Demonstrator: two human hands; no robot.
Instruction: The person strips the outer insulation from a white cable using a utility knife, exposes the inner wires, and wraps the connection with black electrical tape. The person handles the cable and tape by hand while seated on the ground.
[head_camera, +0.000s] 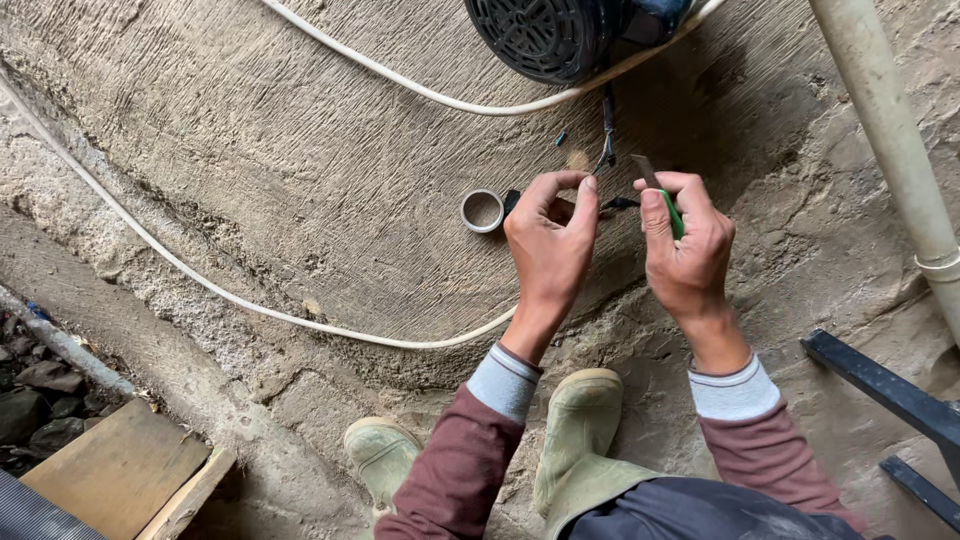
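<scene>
Wire end pinched, knife ready
Your left hand (550, 245) pinches the black wire (607, 135) dangling from above; your right hand (688, 250) grips the green-handled knife (660, 195), blade pointing up-left, just beside it.

Green-handled knife (672, 205) upright in right hand (688, 250), thin black wire (607, 135) pinched by left hand (548, 245)
</scene>
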